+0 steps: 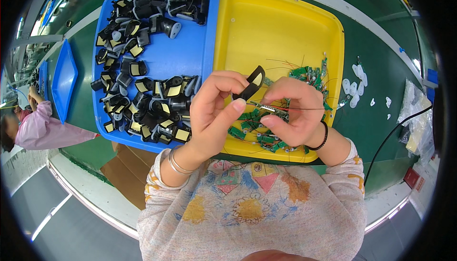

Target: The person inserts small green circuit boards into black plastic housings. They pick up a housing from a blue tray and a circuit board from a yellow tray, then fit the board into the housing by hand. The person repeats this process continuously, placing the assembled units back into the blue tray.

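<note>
Between thumb and fingers, my left hand (216,111) pinches a small black plastic housing (252,84) with a pale yellow pad on its face. Close to its lower end, my right hand (296,111) grips a small green circuit board (272,109) with thin wires trailing off to the right. The board's left tip is by the housing; whether it touches or enters it I cannot tell. Both hands are over the yellow tray (281,1), where several green circuit boards (236,133) with red and black wires lie in a loose heap, partly hidden by my right hand.
The blue tray (208,37) at left holds many black housings (138,68). Small white oval pieces (353,88) and a clear plastic bag (419,118) lie to the right, near a black cable (388,139). A cardboard box (126,170) is below the blue tray. Another person (40,125) sits far left.
</note>
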The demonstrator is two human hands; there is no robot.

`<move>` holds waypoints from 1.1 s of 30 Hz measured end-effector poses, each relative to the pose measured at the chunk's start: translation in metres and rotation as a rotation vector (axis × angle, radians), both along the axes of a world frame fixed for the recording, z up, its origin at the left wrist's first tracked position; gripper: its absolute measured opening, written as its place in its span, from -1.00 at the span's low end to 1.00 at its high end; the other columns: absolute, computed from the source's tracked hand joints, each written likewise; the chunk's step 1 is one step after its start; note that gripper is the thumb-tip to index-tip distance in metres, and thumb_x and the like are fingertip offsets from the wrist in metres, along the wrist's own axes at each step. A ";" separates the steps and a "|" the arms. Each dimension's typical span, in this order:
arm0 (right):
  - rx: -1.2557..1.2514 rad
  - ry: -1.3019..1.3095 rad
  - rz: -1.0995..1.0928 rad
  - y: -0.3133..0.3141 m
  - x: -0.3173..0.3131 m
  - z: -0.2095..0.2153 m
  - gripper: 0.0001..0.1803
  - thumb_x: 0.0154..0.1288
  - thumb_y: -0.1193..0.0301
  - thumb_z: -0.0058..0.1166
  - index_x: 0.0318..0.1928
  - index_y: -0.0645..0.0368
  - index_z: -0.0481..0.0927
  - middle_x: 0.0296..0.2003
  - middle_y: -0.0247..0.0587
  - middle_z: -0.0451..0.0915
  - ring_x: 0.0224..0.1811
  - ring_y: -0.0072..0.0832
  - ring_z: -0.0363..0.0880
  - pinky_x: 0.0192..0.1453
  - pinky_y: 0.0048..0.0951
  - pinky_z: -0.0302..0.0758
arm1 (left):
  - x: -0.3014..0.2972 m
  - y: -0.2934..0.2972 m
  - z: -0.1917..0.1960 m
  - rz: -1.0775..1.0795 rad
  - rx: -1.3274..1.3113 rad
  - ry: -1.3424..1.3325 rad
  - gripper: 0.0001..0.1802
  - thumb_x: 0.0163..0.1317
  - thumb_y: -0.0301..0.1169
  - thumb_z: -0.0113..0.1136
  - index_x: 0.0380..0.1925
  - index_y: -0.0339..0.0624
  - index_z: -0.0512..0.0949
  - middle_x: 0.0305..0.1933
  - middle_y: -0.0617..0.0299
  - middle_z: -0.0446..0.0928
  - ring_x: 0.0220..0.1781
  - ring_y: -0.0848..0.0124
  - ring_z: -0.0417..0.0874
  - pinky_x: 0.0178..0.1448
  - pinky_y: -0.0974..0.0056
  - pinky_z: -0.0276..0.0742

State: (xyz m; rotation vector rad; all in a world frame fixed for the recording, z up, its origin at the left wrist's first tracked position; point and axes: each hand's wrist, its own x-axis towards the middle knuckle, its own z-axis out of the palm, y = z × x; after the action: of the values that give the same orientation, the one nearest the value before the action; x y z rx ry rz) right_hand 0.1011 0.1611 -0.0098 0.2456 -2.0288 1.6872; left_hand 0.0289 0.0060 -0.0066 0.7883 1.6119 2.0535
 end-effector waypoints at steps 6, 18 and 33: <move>-0.180 -0.153 -0.040 0.000 -0.001 0.001 -0.83 -0.03 0.58 0.20 -0.35 0.29 0.54 -0.43 -0.24 0.57 -0.45 -0.57 0.55 -0.35 -0.63 0.50 | -0.004 -0.001 -0.001 -0.067 0.048 -0.068 -0.79 0.08 -0.61 0.07 -0.26 -0.33 0.35 -0.05 0.04 0.34 -0.01 0.37 0.44 0.10 0.31 0.34; 0.211 -0.038 -0.076 0.005 -0.010 -0.001 -0.90 -0.06 0.57 0.17 -0.44 0.21 0.57 -0.49 -0.25 0.55 -0.47 -0.39 0.52 -0.42 -0.52 0.44 | -0.014 0.000 -0.005 -0.113 -0.092 -0.083 -0.67 -0.11 -0.66 0.25 -0.41 -0.20 0.29 0.05 -0.04 0.37 0.14 0.27 0.40 0.13 0.28 0.34; 0.257 -0.079 0.040 0.004 -0.014 -0.002 -0.79 -0.09 0.45 0.21 -0.36 0.18 0.55 -0.44 -0.25 0.55 -0.44 -0.33 0.50 -0.36 -0.45 0.42 | -0.010 0.000 0.001 0.067 -0.300 0.109 -0.56 -0.18 -0.68 0.27 -0.20 -0.25 0.44 -0.23 0.19 0.52 -0.16 0.49 0.54 -0.21 0.43 0.52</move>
State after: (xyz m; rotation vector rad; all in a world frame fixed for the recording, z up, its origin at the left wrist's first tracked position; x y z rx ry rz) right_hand 0.0867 0.1650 -0.0116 0.3112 -2.3142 1.4780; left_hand 0.0192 0.0057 -0.0053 0.7561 1.9718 1.7775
